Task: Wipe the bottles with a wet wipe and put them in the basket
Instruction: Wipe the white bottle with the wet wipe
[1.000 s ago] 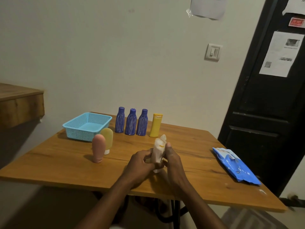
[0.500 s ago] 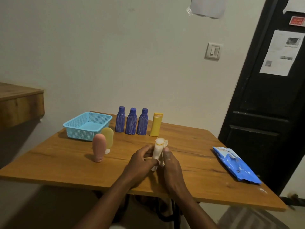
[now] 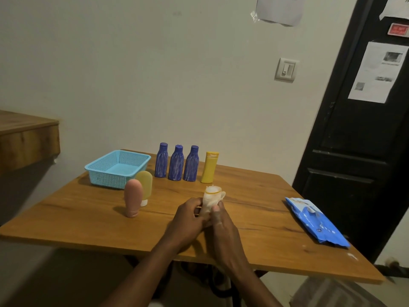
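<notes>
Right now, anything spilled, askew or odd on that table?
Nothing tipped or spilled. Two small oddities: the three blue bottles carry whitish streaks, and a few white scraps lie on the table near its front right corner, beside the blue wet wipe pack, whose flap looks peeled up.

A wooden surface (image 3: 88, 218) with a visible grain stands against a pale wall (image 3: 155, 74). A white light switch (image 3: 286, 69) is set in the wall, and a sheet of paper (image 3: 278, 8) is taped above it. At the right is a black door (image 3: 354, 140) bearing a printed sheet (image 3: 376, 74) and, above it, a small red sticker (image 3: 398, 30). At the left edge a thick wooden shelf (image 3: 26, 142) juts out, apart from the surface.
</notes>
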Tool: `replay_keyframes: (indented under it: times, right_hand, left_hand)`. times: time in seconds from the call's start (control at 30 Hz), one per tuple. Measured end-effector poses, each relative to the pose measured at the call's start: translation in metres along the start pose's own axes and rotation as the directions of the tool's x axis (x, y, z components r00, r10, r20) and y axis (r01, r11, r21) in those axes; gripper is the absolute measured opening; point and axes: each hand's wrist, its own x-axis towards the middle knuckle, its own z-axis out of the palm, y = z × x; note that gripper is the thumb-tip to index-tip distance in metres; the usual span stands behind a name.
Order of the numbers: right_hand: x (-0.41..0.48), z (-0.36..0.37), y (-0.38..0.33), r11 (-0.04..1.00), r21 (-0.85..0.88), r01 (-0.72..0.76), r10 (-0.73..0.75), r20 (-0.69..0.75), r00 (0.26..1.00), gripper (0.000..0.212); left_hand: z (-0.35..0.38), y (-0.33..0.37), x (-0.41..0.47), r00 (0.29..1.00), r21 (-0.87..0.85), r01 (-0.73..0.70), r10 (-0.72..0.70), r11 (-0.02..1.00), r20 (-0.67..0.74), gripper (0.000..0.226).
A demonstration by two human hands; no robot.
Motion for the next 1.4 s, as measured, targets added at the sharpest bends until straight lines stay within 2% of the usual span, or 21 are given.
replay_keyframes:
  times: [0.13, 0.2, 0.27, 0.33, 0.43, 0.6, 0.73, 0.77, 0.83, 0.9, 1.03, 1.13, 1.23, 1.4]
  right_hand:
    - [0.005, 0.007, -0.014, 1.0, -0.001, 0.015, -0.015, -0.015, 1.0, 0.096]
    - [0.014, 0.008, -0.02, 1.0, -0.005, 0.019, -0.019, -0.036, 0.999, 0.099]
    - [0.025, 0.005, -0.019, 0.999, 0.039, 0.006, -0.004, -0.052, 0.999, 0.096]
    - [0.035, -0.001, -0.013, 0.99, 0.121, -0.069, 0.075, -0.048, 0.996, 0.086]
    - [0.034, -0.013, -0.006, 0.983, 0.1, -0.154, 0.156, -0.007, 0.988, 0.07]
    - [0.019, -0.025, -0.002, 0.982, -0.006, -0.188, 0.188, 0.036, 0.982, 0.072]
    - [0.01, -0.027, 0.01, 0.986, 0.075, -0.15, 0.152, -0.027, 0.988, 0.07]
    - [0.008, -0.027, 0.011, 0.986, 0.103, -0.129, 0.135, -0.061, 0.989, 0.061]
    - [0.009, -0.025, 0.007, 0.996, 0.08, -0.051, 0.061, -0.131, 0.99, 0.029]
    - [0.013, -0.023, -0.002, 0.995, 0.101, -0.027, 0.045, -0.184, 0.982, 0.019]
    - [0.025, -0.017, -0.005, 0.992, 0.093, -0.083, 0.097, -0.153, 0.983, 0.027]
    - [0.022, -0.017, 0.0, 0.995, -0.011, -0.096, 0.094, -0.123, 0.988, 0.032]
    - [0.014, -0.021, 0.004, 0.992, -0.122, -0.042, 0.031, -0.085, 0.996, 0.03]
    - [0.01, -0.017, -0.002, 0.999, -0.004, 0.046, -0.046, -0.139, 0.989, 0.037]
  left_hand:
    - [-0.001, -0.002, 0.001, 1.0, -0.029, 0.01, -0.01, 1.0, 0.027, 0.034]
    - [-0.002, -0.002, 0.001, 1.0, -0.044, 0.022, -0.021, 0.999, 0.023, 0.031]
    - [-0.002, -0.001, 0.002, 0.999, -0.064, 0.033, -0.032, 0.997, 0.017, 0.03]
    - [-0.001, -0.001, 0.002, 0.999, -0.058, 0.034, -0.033, 0.998, 0.014, 0.033]
    - [0.001, 0.001, 0.001, 1.0, -0.008, 0.008, -0.008, 1.0, -0.005, 0.036]
    - [0.001, 0.001, 0.0, 0.998, 0.036, -0.016, 0.018, 0.999, -0.057, 0.039]
    - [-0.001, -0.002, 0.002, 1.0, -0.001, -0.008, 0.008, 1.0, -0.028, 0.039]
    - [-0.001, -0.002, 0.003, 1.0, -0.011, -0.011, 0.011, 1.0, -0.021, 0.039]
    - [-0.001, -0.003, 0.003, 1.0, -0.023, -0.018, 0.017, 1.0, -0.017, 0.039]
    - [-0.001, -0.003, 0.004, 1.0, -0.016, -0.017, 0.016, 1.0, -0.02, 0.04]
    - [-0.001, -0.002, 0.003, 1.0, 0.013, -0.012, 0.012, 1.0, -0.024, 0.048]
    - [-0.001, -0.001, 0.004, 0.999, -0.009, -0.015, 0.015, 1.0, -0.045, 0.052]
    - [-0.002, -0.002, 0.004, 0.998, -0.042, -0.008, 0.006, 0.999, -0.061, 0.05]
    - [-0.002, -0.001, 0.005, 1.0, -0.126, 0.001, -0.003, 0.992, -0.012, 0.048]
